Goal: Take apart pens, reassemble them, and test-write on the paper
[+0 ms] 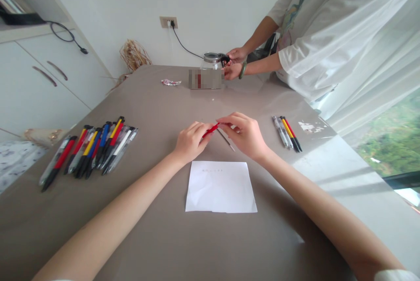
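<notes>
Above the far edge of a white paper sheet [221, 189], my left hand [192, 141] is closed around a red pen barrel [210, 130], which slants up to the right. The fingertips of my right hand [244, 134] pinch the barrel's upper right end; any small part between them is hidden. A thin pen refill [226, 139] lies on the table under my right hand. Faint handwriting runs along the top of the paper.
Many pens [98, 145] lie in a group at left, and several more [288, 133] at right. At the far side, another person's hands [234, 63] touch a glass kettle [211, 60] behind a blurred box [206, 79]. A crumpled wrapper [171, 82] lies nearby on the table [147, 237].
</notes>
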Tool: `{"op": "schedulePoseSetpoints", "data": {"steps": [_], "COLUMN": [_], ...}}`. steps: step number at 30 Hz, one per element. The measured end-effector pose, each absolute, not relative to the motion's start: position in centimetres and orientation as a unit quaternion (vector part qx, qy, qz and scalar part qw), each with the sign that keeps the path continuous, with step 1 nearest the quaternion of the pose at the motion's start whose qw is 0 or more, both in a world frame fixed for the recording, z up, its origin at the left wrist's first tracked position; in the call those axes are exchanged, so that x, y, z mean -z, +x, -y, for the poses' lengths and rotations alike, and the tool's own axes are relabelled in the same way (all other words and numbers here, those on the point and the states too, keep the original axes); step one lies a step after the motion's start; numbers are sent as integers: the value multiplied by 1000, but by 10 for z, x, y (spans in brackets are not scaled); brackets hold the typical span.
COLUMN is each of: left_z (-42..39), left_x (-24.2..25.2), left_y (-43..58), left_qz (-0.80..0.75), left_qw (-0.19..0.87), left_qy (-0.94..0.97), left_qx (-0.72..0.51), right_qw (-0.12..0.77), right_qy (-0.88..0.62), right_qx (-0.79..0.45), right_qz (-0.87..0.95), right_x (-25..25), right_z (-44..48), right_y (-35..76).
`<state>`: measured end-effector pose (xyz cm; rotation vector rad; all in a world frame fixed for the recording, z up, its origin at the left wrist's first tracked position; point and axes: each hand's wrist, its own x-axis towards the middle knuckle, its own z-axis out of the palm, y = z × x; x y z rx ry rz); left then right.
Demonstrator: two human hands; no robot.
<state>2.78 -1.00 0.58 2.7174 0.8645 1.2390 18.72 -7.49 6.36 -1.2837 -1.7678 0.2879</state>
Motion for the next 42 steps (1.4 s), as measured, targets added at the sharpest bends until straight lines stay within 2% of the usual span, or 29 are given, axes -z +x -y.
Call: {"op": "schedulePoseSetpoints", "data": {"steps": [42], "left_z": [11], "left_x": [-6], "left_y": [27], "left_qz": [-277], "left_qw": [-8], "left_qy": [879], "left_qx": [-389], "right_qw": [473], "right_qy": [-509], "right_qx": [-98], "right_qz": [713], "right_x": [-65], "right_z": [77], "right_y": [184]}}
